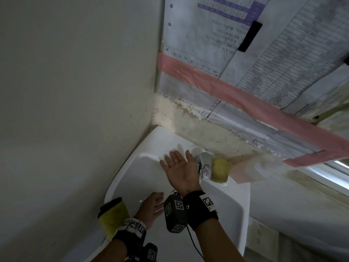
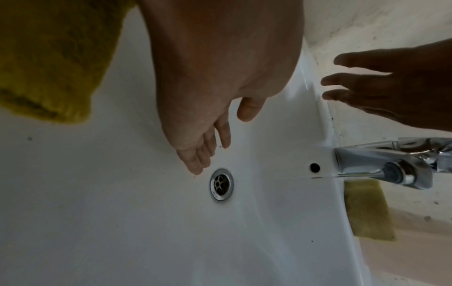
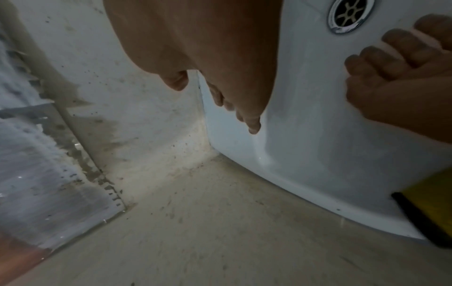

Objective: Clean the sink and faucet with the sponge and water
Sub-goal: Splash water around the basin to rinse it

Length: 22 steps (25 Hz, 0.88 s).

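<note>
A white sink [image 1: 222, 197] sits in a wall corner. Its chrome faucet [image 1: 203, 163] stands on the back rim, and a yellow sponge [image 1: 220, 170] lies just right of it. My right hand [image 1: 177, 165] hovers palm up, fingers spread, over the basin's back left, close beside the faucet and holding nothing. My left hand [image 1: 154, 204] hangs low in the basin, empty, with its fingers [image 2: 195, 162] reaching toward the drain [image 2: 221, 184]. The left wrist view also shows the faucet [image 2: 379, 164], the sponge [image 2: 367, 209] and the right hand [image 2: 367, 87].
A yellow cloth with a black edge [image 1: 113, 214] drapes over the sink's left rim. A pale pink translucent object [image 1: 247, 171] lies right of the sponge. The stained back wall carries papers [image 1: 207, 44] and pink tape [image 1: 226, 91]. The side wall [image 1: 66, 110] stands close on the left.
</note>
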### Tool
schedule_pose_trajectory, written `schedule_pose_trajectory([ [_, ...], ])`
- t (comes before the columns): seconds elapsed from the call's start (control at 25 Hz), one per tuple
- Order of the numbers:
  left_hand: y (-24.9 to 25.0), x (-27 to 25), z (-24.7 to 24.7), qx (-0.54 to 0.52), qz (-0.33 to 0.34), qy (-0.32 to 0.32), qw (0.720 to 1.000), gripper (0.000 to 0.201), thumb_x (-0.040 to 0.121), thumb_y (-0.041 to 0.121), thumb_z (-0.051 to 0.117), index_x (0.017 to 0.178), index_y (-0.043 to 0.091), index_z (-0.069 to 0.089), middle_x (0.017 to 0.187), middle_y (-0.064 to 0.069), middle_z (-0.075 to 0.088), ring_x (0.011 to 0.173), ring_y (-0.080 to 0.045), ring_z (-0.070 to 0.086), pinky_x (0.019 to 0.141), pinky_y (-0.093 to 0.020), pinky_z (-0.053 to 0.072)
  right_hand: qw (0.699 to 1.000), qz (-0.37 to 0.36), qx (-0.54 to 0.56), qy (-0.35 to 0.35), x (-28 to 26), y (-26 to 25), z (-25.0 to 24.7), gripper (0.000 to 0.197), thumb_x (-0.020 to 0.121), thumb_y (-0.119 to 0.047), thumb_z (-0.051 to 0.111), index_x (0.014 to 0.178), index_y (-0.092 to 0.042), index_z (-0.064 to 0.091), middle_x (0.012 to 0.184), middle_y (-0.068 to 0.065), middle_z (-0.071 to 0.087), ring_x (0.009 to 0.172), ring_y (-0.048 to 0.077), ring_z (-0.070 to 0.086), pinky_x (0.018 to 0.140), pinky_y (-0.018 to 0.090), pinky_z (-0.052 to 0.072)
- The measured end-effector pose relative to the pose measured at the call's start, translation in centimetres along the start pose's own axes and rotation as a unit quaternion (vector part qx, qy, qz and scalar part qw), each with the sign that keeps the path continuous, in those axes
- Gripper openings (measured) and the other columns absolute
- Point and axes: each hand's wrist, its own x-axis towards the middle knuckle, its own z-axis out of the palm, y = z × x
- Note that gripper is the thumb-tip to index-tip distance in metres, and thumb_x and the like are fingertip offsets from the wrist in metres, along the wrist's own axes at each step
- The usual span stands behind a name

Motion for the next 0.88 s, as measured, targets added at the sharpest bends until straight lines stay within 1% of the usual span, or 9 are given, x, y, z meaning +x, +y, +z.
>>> schedule_pose_trajectory([
  [0.04, -0.7, 0.8, -0.2, -0.004, -0.009, -0.006, 1.000, 0.028, 0.107, 0.016, 0.049, 0.131, 0.004, 0.058, 0.133, -0.011, 0.056, 0.097, -0.011, 0.060, 0.073, -0.013, 0.051, 1.000, 0.002, -0.001, -0.001, -0.1, 0.4, -0.6, 0.055, 0.105, -0.041, 0.048, 0.148, -0.007, 0.047, 0.151, 0.009, 0.048, 0.145, 0.032, 0.038, 0.120, 0.054, 0.029],
  [0.12, -0.8, 1.3, -0.2, -0.054, -0.032, 0.006, 0.998, 0.027, 0.101, 0.034, 0.059, 0.119, 0.015, 0.064, 0.142, -0.014, 0.056, 0.114, -0.023, 0.059, 0.098, -0.032, 0.050, 1.000, 0.022, -0.002, -0.003, -0.5, 1.6, -2.4, 0.048, 0.104, -0.038, 0.049, 0.141, -0.008, 0.057, 0.144, 0.009, 0.057, 0.138, 0.032, 0.047, 0.118, 0.053, 0.034],
  [0.2, -0.3, 1.5, -0.1, -0.086, -0.055, 0.015, 0.995, 0.037, 0.103, 0.047, 0.053, 0.121, 0.017, 0.065, 0.139, -0.014, 0.059, 0.122, -0.030, 0.059, 0.109, -0.045, 0.045, 0.999, 0.047, 0.001, 0.004, -1.2, 3.0, -4.7, 0.044, 0.104, -0.032, 0.050, 0.138, -0.006, 0.060, 0.138, 0.013, 0.063, 0.133, 0.033, 0.053, 0.117, 0.051, 0.037],
  [0.32, 0.5, 1.0, -0.4, -0.148, -0.083, -0.011, 0.985, 0.057, 0.102, 0.059, 0.044, 0.134, 0.015, 0.062, 0.134, -0.012, 0.065, 0.121, -0.033, 0.061, 0.102, -0.046, 0.049, 0.996, 0.078, -0.017, 0.043, -1.9, 3.9, -8.2, 0.042, 0.106, -0.021, 0.046, 0.141, -0.001, 0.054, 0.133, 0.020, 0.065, 0.130, 0.036, 0.056, 0.112, 0.047, 0.042],
  [0.48, 1.0, 0.7, -0.9, -0.241, -0.082, -0.052, 0.966, 0.069, 0.096, 0.067, 0.045, 0.135, 0.013, 0.064, 0.133, -0.013, 0.067, 0.126, -0.039, 0.059, 0.109, -0.064, 0.041, 0.994, 0.019, 0.045, 0.096, -0.4, 1.2, -10.8, 0.039, 0.107, -0.021, 0.044, 0.138, 0.001, 0.057, 0.131, 0.021, 0.066, 0.127, 0.036, 0.059, 0.114, 0.044, 0.041],
  [0.6, 1.3, 0.3, -0.9, -0.278, -0.089, -0.085, 0.953, 0.079, 0.091, 0.076, 0.045, 0.135, 0.014, 0.066, 0.137, -0.014, 0.064, 0.131, -0.041, 0.054, 0.107, -0.072, 0.037, 0.991, 0.047, 0.099, 0.077, 0.4, -0.6, -12.0, 0.046, 0.111, -0.023, 0.037, 0.130, 0.011, 0.060, 0.140, 0.028, 0.057, 0.123, 0.043, 0.061, 0.119, 0.042, 0.034],
  [0.68, 1.4, 0.2, -0.8, -0.281, -0.097, -0.099, 0.950, 0.084, 0.088, 0.080, 0.045, 0.135, 0.015, 0.066, 0.139, -0.014, 0.063, 0.133, -0.042, 0.052, 0.107, -0.075, 0.035, 0.993, 0.059, 0.077, 0.060, 0.5, -1.0, -12.4, 0.045, 0.107, -0.020, 0.039, 0.137, 0.011, 0.054, 0.146, 0.030, 0.051, 0.127, 0.046, 0.057, 0.122, 0.043, 0.028],
  [0.8, 1.7, -0.2, -0.8, -0.292, -0.100, -0.107, 0.945, 0.089, 0.084, 0.084, 0.045, 0.136, 0.015, 0.065, 0.141, -0.015, 0.061, 0.135, -0.042, 0.050, 0.107, -0.075, 0.034, 0.999, 0.040, 0.028, -0.002, 0.6, -0.8, -12.3, 0.051, 0.100, -0.012, 0.056, 0.145, 0.010, 0.045, 0.152, 0.029, 0.043, 0.138, 0.047, 0.045, 0.119, 0.051, 0.033],
  [0.88, 1.7, -0.2, -0.9, -0.292, -0.104, -0.103, 0.945, 0.091, 0.083, 0.085, 0.046, 0.137, 0.014, 0.065, 0.142, -0.015, 0.060, 0.135, -0.042, 0.050, 0.110, -0.072, 0.034, 0.998, 0.028, 0.015, -0.057, 0.7, -1.0, -11.7, 0.065, 0.090, 0.002, 0.070, 0.146, 0.012, 0.040, 0.155, 0.031, 0.038, 0.142, 0.047, 0.040, 0.115, 0.055, 0.039],
])
